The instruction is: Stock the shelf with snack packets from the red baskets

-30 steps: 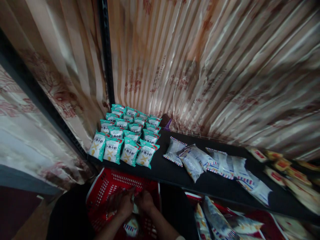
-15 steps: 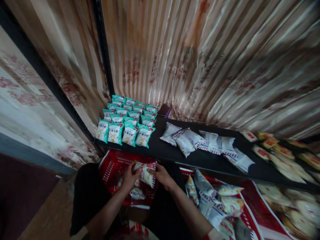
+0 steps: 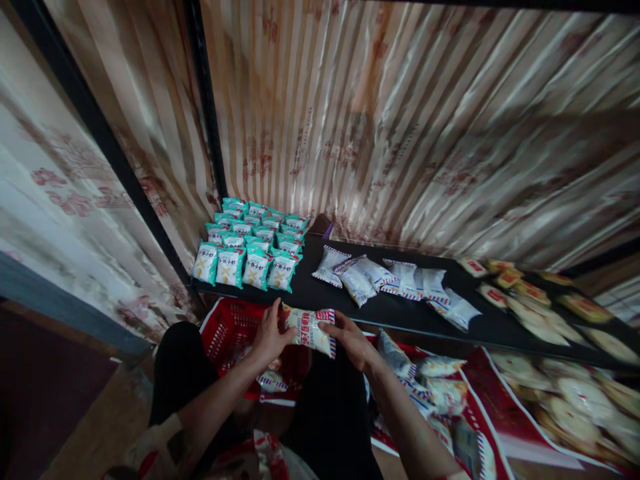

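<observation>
Holds a red-lettered packet (image 3: 309, 328) crosswise at 6 o'clock of the view, between 2 bare hands. Clasps its 9 o'clock end with the left hand (image 3: 273, 335), grip partly closed, thumb and fingers against the packet's edge. Clasps its 3 o'clock end with the right hand (image 3: 350, 340), thumb over the face, other fingers partly hidden, grip closed no further than the packet's thickness.

Seen from that packet, at 8 o'clock: a perforated red basket (image 3: 216, 333) between dark-clad legs (image 3: 327, 420), with striped packets (image 3: 273, 381) inside, too dim to count. At 4 o'clock: a second red basket (image 3: 481, 412), heaped with similar packets, just beside a red container (image 3: 493, 387) of pale wrapped goods.

Just beyond, runs into a black shelf (image 3: 304, 288). Bears teal-and-white packets (image 3: 257, 268) at 10 to 11 o'clock, upright in rows with 4 in front; silvery packets (image 3: 359, 281) lying loosely at 2 o'clock; red-labelled packages (image 3: 531, 293) near 3 o'clock. Has a pleated printed curtain (image 3: 340, 133) at 12 o'clock and a black post (image 3: 206, 100) at 11.
</observation>
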`<state>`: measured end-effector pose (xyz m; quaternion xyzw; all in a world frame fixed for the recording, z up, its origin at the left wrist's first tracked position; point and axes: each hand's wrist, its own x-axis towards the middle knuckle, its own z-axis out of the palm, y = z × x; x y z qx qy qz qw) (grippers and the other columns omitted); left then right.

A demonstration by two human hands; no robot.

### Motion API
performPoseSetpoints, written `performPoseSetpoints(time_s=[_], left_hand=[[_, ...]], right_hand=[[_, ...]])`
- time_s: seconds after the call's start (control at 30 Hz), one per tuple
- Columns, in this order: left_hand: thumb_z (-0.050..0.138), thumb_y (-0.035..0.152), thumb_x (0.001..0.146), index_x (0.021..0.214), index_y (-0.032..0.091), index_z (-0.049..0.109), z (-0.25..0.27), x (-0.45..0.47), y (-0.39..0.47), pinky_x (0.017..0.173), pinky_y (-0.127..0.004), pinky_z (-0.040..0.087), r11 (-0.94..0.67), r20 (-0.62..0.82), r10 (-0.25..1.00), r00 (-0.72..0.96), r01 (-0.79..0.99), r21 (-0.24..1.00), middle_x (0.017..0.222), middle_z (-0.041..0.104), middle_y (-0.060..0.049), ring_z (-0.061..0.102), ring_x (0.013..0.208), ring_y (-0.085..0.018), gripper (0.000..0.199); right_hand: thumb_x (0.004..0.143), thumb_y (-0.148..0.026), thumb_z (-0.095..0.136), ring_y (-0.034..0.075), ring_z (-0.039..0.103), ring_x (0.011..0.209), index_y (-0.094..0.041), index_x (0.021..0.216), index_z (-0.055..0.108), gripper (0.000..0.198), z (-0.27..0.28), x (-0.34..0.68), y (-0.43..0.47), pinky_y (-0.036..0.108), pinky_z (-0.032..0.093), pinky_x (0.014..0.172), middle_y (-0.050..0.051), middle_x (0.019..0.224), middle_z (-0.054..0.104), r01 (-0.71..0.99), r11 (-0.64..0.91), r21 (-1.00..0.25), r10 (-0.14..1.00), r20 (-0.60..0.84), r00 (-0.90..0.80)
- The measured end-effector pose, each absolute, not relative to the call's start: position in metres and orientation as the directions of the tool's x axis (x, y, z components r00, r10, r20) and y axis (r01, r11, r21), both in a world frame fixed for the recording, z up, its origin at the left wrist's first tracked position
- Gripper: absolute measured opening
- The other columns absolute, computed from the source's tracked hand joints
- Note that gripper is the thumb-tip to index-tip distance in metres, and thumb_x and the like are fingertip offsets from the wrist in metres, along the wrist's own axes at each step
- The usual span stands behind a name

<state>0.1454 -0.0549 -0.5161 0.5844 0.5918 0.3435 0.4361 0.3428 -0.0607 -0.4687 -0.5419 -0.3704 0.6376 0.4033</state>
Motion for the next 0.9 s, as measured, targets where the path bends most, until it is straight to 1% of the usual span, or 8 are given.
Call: performPoseSetpoints(time_s=[0.1,0.17,0.23,0.37,0.47,0.57,0.7,0.9], left_hand=[[0.068,0.025,0.062,0.141,0.019,0.028,-0.496,0.150,-0.054,0.107,-0.036,0.030,-0.056,-0.059,0.977,0.205,0.514,0.856,0.147,0.027,-0.013,0.032,0.132,-0.025,0.089],[0.067,0.026,0.062,0.134,0.020,0.041,-0.486,0.155,-0.052,0.107,-0.035,0.029,-0.135,-0.048,0.952,0.301,0.556,0.820,0.141,0.038,-0.010,0.034,0.131,-0.025,0.076],[0.065,0.029,0.066,0.122,0.022,0.054,-0.480,0.161,-0.050,0.101,-0.034,0.036,-0.134,-0.086,0.937,0.339,0.576,0.806,0.126,0.055,-0.008,0.048,0.118,-0.025,0.058],[0.060,0.037,0.072,0.109,0.022,0.060,-0.480,0.172,-0.043,0.080,-0.028,0.046,0.040,-0.208,0.948,0.239,0.561,0.827,0.099,0.068,-0.002,0.062,0.090,-0.021,0.040],[0.056,0.039,0.075,0.106,0.021,0.060,-0.482,0.176,-0.035,0.075,-0.024,0.045,0.108,-0.221,0.964,0.149,0.538,0.836,0.095,0.069,-0.002,0.063,0.087,-0.019,0.036],[0.055,0.038,0.076,0.106,0.020,0.059,-0.482,0.177,-0.026,0.073,-0.022,0.044,0.129,-0.215,0.972,0.098,0.543,0.830,0.097,0.069,-0.002,0.063,0.087,-0.018,0.035],[0.055,0.037,0.078,0.105,0.022,0.058,-0.479,0.181,-0.015,0.072,-0.020,0.043,0.140,-0.214,0.974,0.073,0.547,0.826,0.097,0.069,-0.001,0.063,0.085,-0.016,0.032],[0.054,0.038,0.079,0.105,0.020,0.057,-0.489,0.200,0.002,0.071,-0.021,0.044,0.164,-0.243,0.966,0.086,0.521,0.838,0.096,0.070,-0.002,0.064,0.086,-0.018,0.032]], right_hand=[[0.055,-0.033,0.080,0.020,0.067,0.074,-0.016,0.095,0.061,0.047,-0.460,0.358,-0.053,0.034,0.051,0.072,0.006,0.087,0.071,-0.044,-0.400,-0.915,0.912,-0.393,-0.115],[0.054,-0.033,0.080,0.019,0.066,0.072,-0.016,0.096,0.060,0.049,-0.456,0.365,-0.046,0.032,0.050,0.071,0.005,0.086,0.071,-0.016,-0.390,-0.921,0.912,-0.383,-0.147],[0.056,-0.036,0.080,0.018,0.065,0.074,-0.017,0.098,0.061,0.050,-0.455,0.369,-0.038,0.032,0.049,0.073,0.005,0.088,0.070,-0.013,-0.364,-0.931,0.916,-0.356,-0.183],[0.070,-0.053,0.067,0.021,0.064,0.091,-0.018,0.107,0.061,0.052,-0.462,0.369,-0.014,0.035,0.046,0.085,0.007,0.102,0.069,-0.131,-0.337,-0.932,0.934,-0.314,-0.172],[0.078,-0.061,0.052,0.025,0.058,0.109,-0.018,0.112,0.059,0.056,-0.472,0.362,0.016,0.040,0.043,0.094,0.011,0.117,0.063,-0.337,-0.338,-0.879,0.941,-0.312,-0.129],[0.084,-0.057,0.044,0.024,0.052,0.118,-0.022,0.124,0.050,0.053,-0.480,0.353,0.052,0.043,0.044,0.095,0.010,0.132,0.052,-0.477,-0.348,-0.807,0.935,-0.334,-0.117],[0.089,-0.051,0.039,0.019,0.047,0.123,-0.035,0.138,0.028,0.053,-0.491,0.345,0.094,0.038,0.047,0.093,0.003,0.148,0.032,-0.487,-0.340,-0.805,0.921,-0.389,0.001],[0.088,-0.049,0.043,0.020,0.043,0.127,-0.039,0.143,0.006,0.067,-0.501,0.363,0.110,0.038,0.049,0.091,0.000,0.154,0.011,-0.498,-0.302,-0.813,0.914,-0.395,0.090]])
